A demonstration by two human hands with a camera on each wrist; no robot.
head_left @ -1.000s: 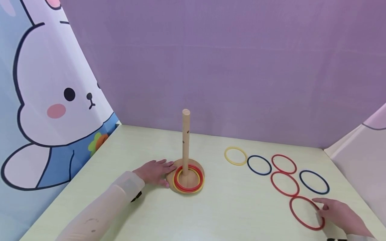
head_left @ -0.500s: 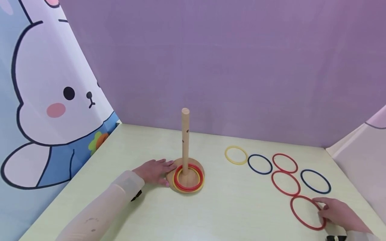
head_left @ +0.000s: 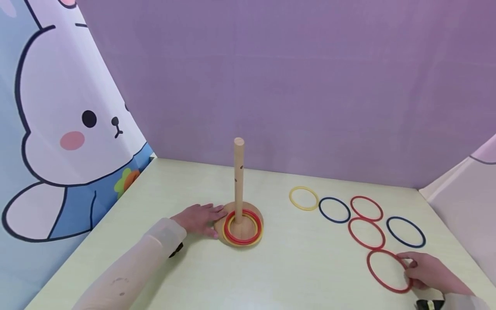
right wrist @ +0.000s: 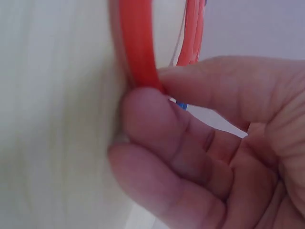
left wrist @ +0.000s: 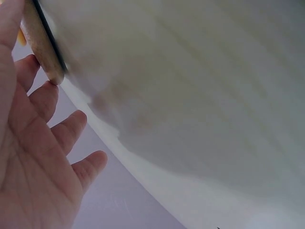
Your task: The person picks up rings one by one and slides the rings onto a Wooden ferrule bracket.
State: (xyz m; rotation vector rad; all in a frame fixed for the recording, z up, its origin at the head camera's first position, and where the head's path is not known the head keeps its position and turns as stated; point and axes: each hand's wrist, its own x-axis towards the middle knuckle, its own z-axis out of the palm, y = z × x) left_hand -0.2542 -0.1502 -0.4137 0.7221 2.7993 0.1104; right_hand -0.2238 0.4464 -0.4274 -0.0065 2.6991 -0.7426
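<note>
well right of the wooden stand [head_left: 239, 185], the right hand [head_left: 430, 271] pinches a red ring [right wrist: 137, 43] by its rim, likely the best hold: it looks light, stiff, perhaps slick. the left hand [head_left: 198, 220], fingers spread, touches the wooden stand's left edge.

Peg [head_left: 239, 183] stands on base [head_left: 242, 231], L of worktop [head_left: 302, 262] ctr, w/ stacked rings [head_left: 243, 242] round its foot. L hand [head_left: 198, 220] on base's L rim. To R, six loose rings [head_left: 304, 209]: three in back row, mid ring [head_left: 349, 229] in front of row's R end, outer ring [head_left: 415, 246] R of it, near ring [head_left: 368, 261] in front. R hand [head_left: 428, 271] at near ring's R edge. Cloth [head_left: 310, 94] behind worktop.
</note>
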